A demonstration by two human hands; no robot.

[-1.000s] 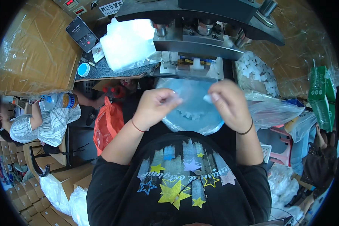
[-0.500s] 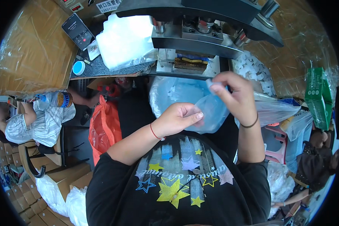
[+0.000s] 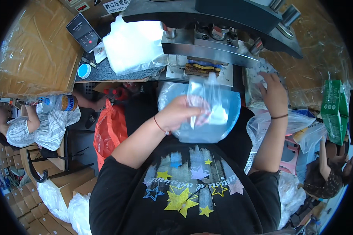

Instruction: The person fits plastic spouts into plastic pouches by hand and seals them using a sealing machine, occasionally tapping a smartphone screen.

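Large taped cardboard boxes are walling in the workplace, one rising beyond the left hand (image 3: pixel 181 113) at the far left, another standing beyond the right hand (image 3: pixel 275 94). Ahead of both hands a heavy metal press (image 3: pixel 211 51) is overhanging its pale base plate. Forward and left of the left hand, a worktop (image 3: pixel 113 71) with a grey, fuzzy covering is carrying a stack of white sheeting (image 3: pixel 133 43), a phone (image 3: pixel 82 33) and a small blue-topped jar (image 3: pixel 84 71).

The left hand is pinching a clear plastic bag (image 3: pixel 213 100), its narrow white tip pointing toward the press, above a round blue tub (image 3: pixel 237 113) just below the hands. The right hand is hovering well apart from the bag, its fingers spreading loosely over small white pieces (image 3: pixel 264 67); whether it is touching any, one cannot tell.

A red bag (image 3: pixel 110 133) is hanging left of the left hand, with a seated person (image 3: pixel 43 127) farther out. Cartons (image 3: pixel 23 203) are piling up behind. Right of the right hand, a green box (image 3: pixel 334 111) is standing above another person (image 3: pixel 323 178).
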